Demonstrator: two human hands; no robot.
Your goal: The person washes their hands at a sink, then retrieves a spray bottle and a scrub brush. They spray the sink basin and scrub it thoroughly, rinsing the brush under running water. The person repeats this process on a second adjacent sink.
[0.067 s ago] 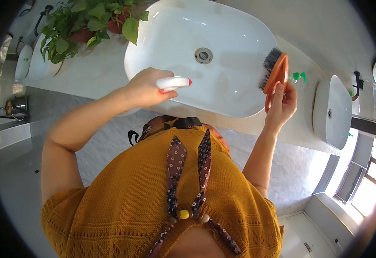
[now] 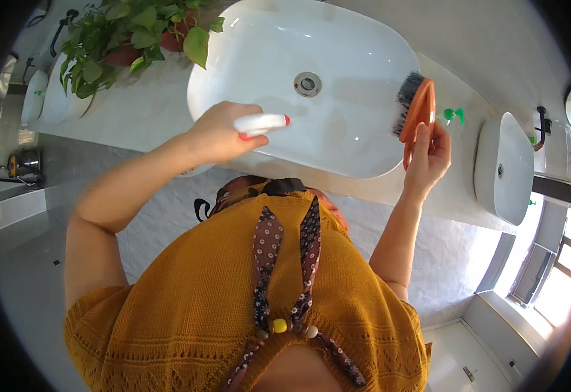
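Note:
My left hand (image 2: 223,134) is closed round a spray bottle (image 2: 259,123) with a white head, a red nozzle tip and a red trigger. Its body is hidden beneath the hand and below the basin's near rim. The nozzle points right, over the near left part of a white oval basin (image 2: 347,153) with a round metal drain (image 2: 307,84). At the basin's right rim, my right hand (image 2: 427,163) grips a scrub brush (image 2: 420,112) by its orange handle. The brush's dark grey bristles face left, toward the inside of the basin; I cannot tell whether they touch it.
A leafy green plant (image 2: 145,39) in reddish pots stands left of the basin on the pale counter (image 2: 125,127). To the right are a green pump dispenser top (image 2: 454,116) and a second white basin (image 2: 506,171). A vacuum cleaner (image 2: 25,166) stands at far left.
The spray head has shifted very slightly in my left hand's grip. My right hand and the brush stay at the basin's right rim.

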